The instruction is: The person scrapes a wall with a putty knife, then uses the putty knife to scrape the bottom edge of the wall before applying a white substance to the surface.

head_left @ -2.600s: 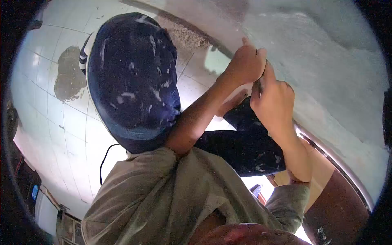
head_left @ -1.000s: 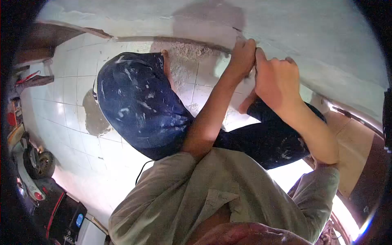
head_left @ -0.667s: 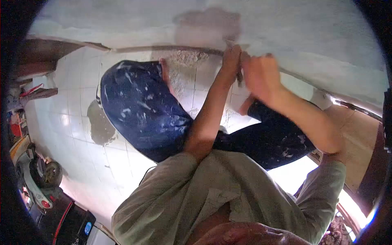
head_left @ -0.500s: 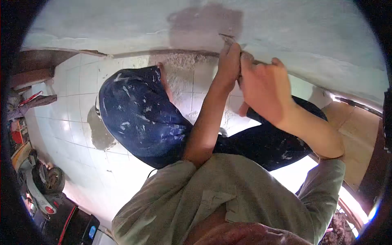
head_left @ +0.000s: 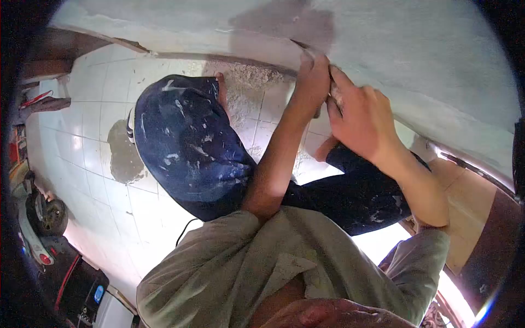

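Left hand (head_left: 313,82) and right hand (head_left: 358,123) pressing together against pale plastered wall (head_left: 426,65), both closing on small tool (head_left: 331,92), mostly hidden between them. Dark grey patch (head_left: 284,22) showing on wall just above hands. Person crouching, knee in paint-spattered blue trousers (head_left: 186,142) rising over white tiled floor (head_left: 93,109). Crumbled debris (head_left: 246,82) lying at wall base. Grey stain (head_left: 123,156) marking tiles beside knee.

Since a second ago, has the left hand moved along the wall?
Yes, slightly. The left hand was past the right edge of the darker wall patch; now it sits under its lower right corner.
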A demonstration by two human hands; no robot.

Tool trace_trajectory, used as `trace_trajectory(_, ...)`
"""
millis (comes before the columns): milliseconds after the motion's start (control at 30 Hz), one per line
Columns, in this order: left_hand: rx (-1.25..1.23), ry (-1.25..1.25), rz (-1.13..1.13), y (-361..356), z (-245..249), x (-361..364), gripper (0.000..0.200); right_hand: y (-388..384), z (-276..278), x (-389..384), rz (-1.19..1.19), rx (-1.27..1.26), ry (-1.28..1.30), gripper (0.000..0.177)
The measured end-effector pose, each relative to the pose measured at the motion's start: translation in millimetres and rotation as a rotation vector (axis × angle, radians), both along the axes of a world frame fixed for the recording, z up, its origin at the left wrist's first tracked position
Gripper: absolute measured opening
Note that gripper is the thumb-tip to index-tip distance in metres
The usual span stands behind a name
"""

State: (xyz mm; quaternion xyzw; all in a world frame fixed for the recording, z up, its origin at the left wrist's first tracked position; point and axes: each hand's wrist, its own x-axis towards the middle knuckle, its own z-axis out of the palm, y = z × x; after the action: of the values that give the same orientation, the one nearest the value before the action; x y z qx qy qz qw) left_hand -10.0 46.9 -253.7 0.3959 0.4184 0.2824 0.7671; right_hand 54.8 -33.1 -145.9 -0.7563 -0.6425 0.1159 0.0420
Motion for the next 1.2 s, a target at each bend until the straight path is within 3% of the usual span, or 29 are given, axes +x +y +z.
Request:
trace_trajectory(100, -0.102, 0.097, -0.055, 7.2, -9.7, -6.8, 0.044, 11.3, -14.0, -0.5, -0.016, -0.084, 0.095, 0.054)
trace_trajectory(200, 0.005, 0.009, -0.082, 8.6, -7.5, -15.6, 0.047, 5.2, 4.0, -15.9, -0.008, -0.033, 0.093, 0.054)
trace_trajectory(367, -0.067, 0.075, -0.005, 5.4, -3.3, -14.3, 0.044, 3.6, -1.7, -21.7, -0.004, -0.03, 0.079, 0.054)
trace_trajectory(467, 0.016, 0.011, -0.094, 8.5, -13.1, -19.2, 0.044, 15.1, 5.0, -27.7, 0.036, -0.033, 0.019, 0.056)
trace_trajectory(533, 0.269, 0.072, -0.027, 6.9, -13.7, -18.2, 0.037, 12.6, 2.4, -30.6, 0.031, -0.081, -0.027, 0.056)
trace_trajectory(567, 0.261, 0.07, -0.018, 5.7, -22.7, -16.0, 0.037, 10.1, 1.8, -32.4, 0.041, -0.088, -0.03, 0.056)
trace_trajectory(633, 0.819, 0.313, -0.142, 8.7, -35.0, -14.6, 0.031, 8.6, 2.9, -35.4, 0.05, -0.034, -0.016, 0.055)
trace_trajectory(667, 0.823, 0.315, -0.117, 10.4, -37.3, -7.0, 0.031, 13.0, 4.8, -34.9, 0.072, -0.026, -0.024, 0.055)
trace_trajectory(733, 0.132, 0.053, 0.102, 6.1, -11.5, -10.6, 0.026, 15.5, 9.0, -36.9, 0.029, -0.07, -0.106, 0.053)
trace_trajectory(767, 0.115, 0.057, 0.104, 4.8, -17.8, -11.8, 0.026, 15.0, 9.3, -38.9, 0.033, -0.088, -0.103, 0.053)
trace_trajectory(833, 0.659, 0.255, -0.061, 11.7, -26.0, -13.6, 0.026, 17.1, 10.6, -42.9, 0.051, -0.098, -0.159, 0.059)
trace_trajectory(967, 0.649, 0.124, -0.082, 15.8, -8.5, -21.5, 0.029, 22.0, 20.8, -49.1, 0.002, -0.127, -0.08, 0.052)
trace_trajectory(1033, -0.073, 0.134, -0.183, 25.0, -2.0, -20.6, 0.031, 29.4, -0.9, -31.0, 0.045, -0.134, -0.064, 0.053)
trace_trajectory(1067, -0.06, 0.131, -0.192, 22.8, -12.7, -17.5, 0.031, 23.7, -9.3, -31.2, 0.035, -0.122, -0.069, 0.053)
trace_trajectory(1167, 0.601, 0.154, -0.149, 11.3, -76.3, -3.0, 0.044, 22.7, -13.4, -34.2, 0.067, -0.169, -0.191, 0.052)
trace_trajectory(1200, 0.406, 0.018, -0.106, 10.4, -51.1, -12.2, 0.048, 23.1, 3.4, -39.5, 0.053, -0.152, -0.149, 0.052)
